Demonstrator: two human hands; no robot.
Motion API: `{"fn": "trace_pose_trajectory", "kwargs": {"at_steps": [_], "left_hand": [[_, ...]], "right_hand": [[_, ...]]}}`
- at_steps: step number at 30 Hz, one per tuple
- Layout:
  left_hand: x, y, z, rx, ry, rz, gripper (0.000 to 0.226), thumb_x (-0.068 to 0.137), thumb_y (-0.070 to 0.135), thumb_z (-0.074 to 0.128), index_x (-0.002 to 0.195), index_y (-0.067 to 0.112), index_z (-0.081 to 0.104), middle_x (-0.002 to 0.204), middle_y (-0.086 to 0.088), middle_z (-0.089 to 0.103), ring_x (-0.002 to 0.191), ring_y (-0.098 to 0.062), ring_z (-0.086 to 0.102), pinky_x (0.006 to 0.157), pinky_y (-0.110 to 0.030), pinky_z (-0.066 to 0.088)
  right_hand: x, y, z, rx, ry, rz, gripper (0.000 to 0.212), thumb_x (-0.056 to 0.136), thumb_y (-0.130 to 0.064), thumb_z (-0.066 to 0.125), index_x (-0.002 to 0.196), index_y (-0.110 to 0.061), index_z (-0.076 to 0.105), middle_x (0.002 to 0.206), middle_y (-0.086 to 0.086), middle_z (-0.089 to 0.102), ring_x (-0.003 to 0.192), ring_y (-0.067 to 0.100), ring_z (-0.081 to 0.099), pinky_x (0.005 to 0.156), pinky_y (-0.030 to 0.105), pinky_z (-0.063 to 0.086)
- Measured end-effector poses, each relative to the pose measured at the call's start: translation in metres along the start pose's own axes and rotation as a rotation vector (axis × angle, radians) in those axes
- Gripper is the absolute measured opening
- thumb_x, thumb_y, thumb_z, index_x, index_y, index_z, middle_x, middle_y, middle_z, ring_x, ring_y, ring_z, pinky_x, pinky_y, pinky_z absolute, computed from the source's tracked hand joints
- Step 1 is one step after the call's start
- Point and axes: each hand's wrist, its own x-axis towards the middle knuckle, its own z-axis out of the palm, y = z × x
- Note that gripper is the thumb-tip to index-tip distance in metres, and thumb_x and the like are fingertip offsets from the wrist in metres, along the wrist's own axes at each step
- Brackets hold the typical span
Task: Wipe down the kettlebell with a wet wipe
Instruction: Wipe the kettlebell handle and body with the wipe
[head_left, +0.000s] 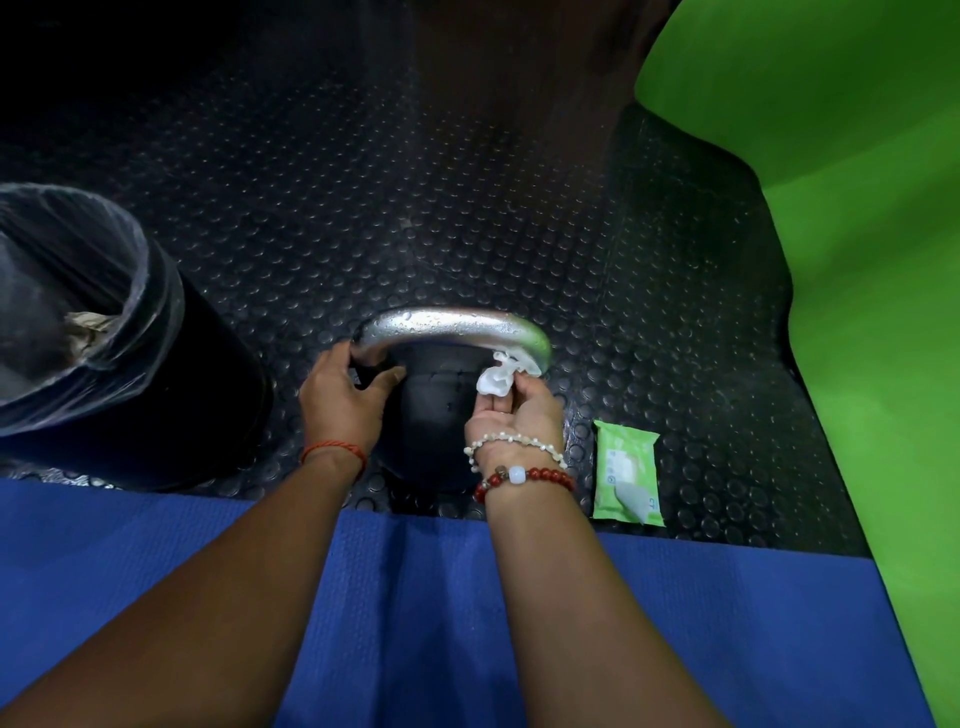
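A black kettlebell (436, 415) with a shiny silver handle (452, 325) stands on the studded rubber floor, just beyond the blue mat. My left hand (345, 400) grips the left base of the handle where it meets the black body. My right hand (511, 410) pinches a crumpled white wet wipe (496, 376) and holds it against the right end of the handle. Water droplets show on the handle.
A green wet-wipe pack (626, 470) lies on the floor right of the kettlebell, a wipe sticking out. A black bin (104, 338) with a plastic liner stands at left. A blue mat (415, 597) fills the foreground; a bright green surface (841, 234) rises at right.
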Motion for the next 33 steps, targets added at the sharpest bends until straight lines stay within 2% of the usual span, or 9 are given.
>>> {"fn": "trace_pose_trajectory", "kwargs": {"at_steps": [6,11,14,17,20,22,25,27,33], "left_hand": [[-0.002,0.002,0.000,-0.006,0.000,-0.004,0.022,0.077,0.025,0.076,0.089,0.018,0.059,0.093,0.003,0.054,0.083,-0.012,0.050,0.072,-0.018,0.034],[-0.003,0.004,-0.001,-0.011,0.001,-0.020,0.023,0.077,0.025,0.076,0.085,0.020,0.054,0.092,0.003,0.054,0.083,-0.012,0.049,0.070,-0.018,0.033],[-0.003,0.004,-0.001,-0.006,-0.004,-0.020,0.023,0.078,0.025,0.075,0.085,0.020,0.054,0.092,0.003,0.053,0.084,-0.012,0.048,0.070,-0.016,0.032],[-0.003,0.005,-0.001,-0.012,0.000,-0.016,0.023,0.078,0.025,0.075,0.085,0.020,0.054,0.092,0.003,0.054,0.083,-0.012,0.048,0.070,-0.014,0.032],[-0.003,0.004,-0.001,-0.009,-0.004,-0.021,0.023,0.078,0.025,0.075,0.086,0.020,0.054,0.093,0.003,0.053,0.083,-0.012,0.048,0.069,-0.013,0.031],[-0.002,0.004,-0.001,0.000,-0.014,-0.019,0.023,0.078,0.026,0.075,0.087,0.019,0.055,0.093,0.003,0.053,0.085,-0.013,0.048,0.072,-0.018,0.033],[0.000,0.002,-0.001,0.007,-0.026,-0.022,0.023,0.078,0.026,0.075,0.087,0.019,0.055,0.094,0.003,0.054,0.086,-0.014,0.049,0.073,-0.022,0.036],[0.000,0.002,0.000,-0.020,-0.026,-0.030,0.023,0.077,0.025,0.076,0.085,0.020,0.056,0.093,0.003,0.054,0.085,-0.014,0.051,0.073,-0.023,0.039],[0.001,0.000,-0.001,-0.028,-0.012,-0.036,0.026,0.074,0.026,0.078,0.081,0.022,0.054,0.091,0.004,0.055,0.083,-0.014,0.052,0.073,-0.021,0.038]], "right_hand": [[0.003,0.002,-0.003,0.043,-0.034,0.007,0.014,0.088,0.004,0.051,0.079,-0.003,0.059,0.051,0.006,0.066,0.043,0.013,0.064,0.048,0.024,0.054],[0.001,0.003,-0.003,0.070,-0.053,0.021,0.013,0.088,0.004,0.052,0.080,-0.003,0.060,0.054,0.006,0.067,0.051,0.014,0.065,0.050,0.024,0.054],[0.001,0.000,-0.003,-0.011,-0.011,0.005,0.012,0.088,0.002,0.053,0.079,-0.004,0.059,0.059,0.006,0.065,0.058,0.015,0.062,0.052,0.024,0.053],[0.002,-0.005,-0.004,-0.128,0.009,-0.046,0.011,0.087,0.003,0.055,0.079,-0.002,0.061,0.059,0.006,0.066,0.045,0.012,0.061,0.043,0.019,0.051],[0.006,-0.005,-0.006,-0.276,0.074,-0.143,0.014,0.085,0.002,0.059,0.097,0.001,0.065,0.078,0.007,0.067,0.044,0.008,0.061,0.040,0.017,0.047],[0.007,-0.005,-0.007,-0.368,0.113,-0.207,0.021,0.083,0.001,0.060,0.103,0.001,0.066,0.082,0.010,0.067,0.045,0.009,0.059,0.041,0.019,0.047],[0.008,-0.004,-0.007,-0.530,0.204,-0.371,0.010,0.080,0.002,0.063,0.079,-0.007,0.066,0.080,0.011,0.068,0.059,0.017,0.061,0.057,0.028,0.054],[0.009,-0.006,-0.008,-0.629,0.264,-0.509,0.020,0.079,0.002,0.064,0.066,-0.014,0.061,0.077,0.009,0.068,0.064,0.020,0.062,0.064,0.031,0.056],[0.014,-0.006,-0.017,-0.872,0.272,-0.835,0.022,0.078,-0.004,0.069,0.064,-0.020,0.062,0.070,-0.001,0.067,0.062,0.012,0.063,0.047,0.012,0.044]]}}
